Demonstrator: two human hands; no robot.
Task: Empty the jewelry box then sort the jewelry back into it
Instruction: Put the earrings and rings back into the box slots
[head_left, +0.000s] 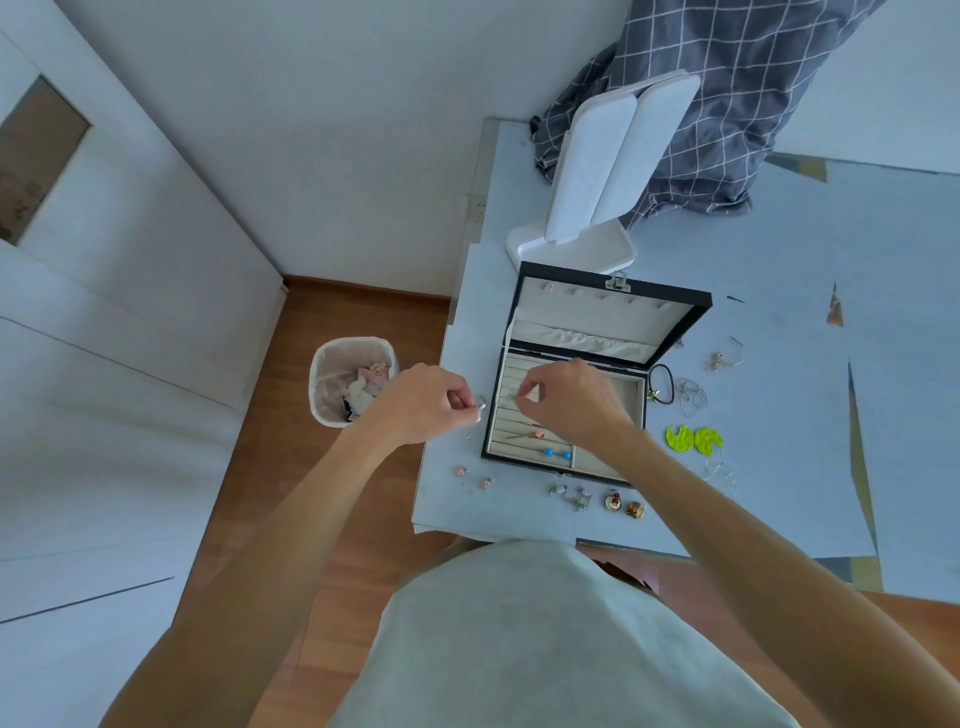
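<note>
- Two hands are over the work: my left hand (421, 402) hovers just beside the left wall of the jewelry box (566, 415), and its fingers pinch a small silver piece (480, 402), maybe an earring; it is too small to tell.
- My right hand (569, 400) is above the ring rolls (511, 421) of the box, its fingertips pinched together on something thin that I cannot make out.
- Inside the box I see already a pair of blue studs (557, 453) and a thin pin with a pink end (527, 434).
- On the table (779, 467) lie green earrings (693, 439), gold round ones (623, 505), pink ones (472, 477) and silver hoops (693, 397), so I judge the sorting is only at its start.
- Risk: the piece in the left hand is very small and hangs near the table edge; if the pinch slips, it can fall to the floor (332, 467) or into the waste bin (350, 379).
- Risk: my right forearm crosses over the box front, and a careless lowering can sweep the gold earrings off.
</note>
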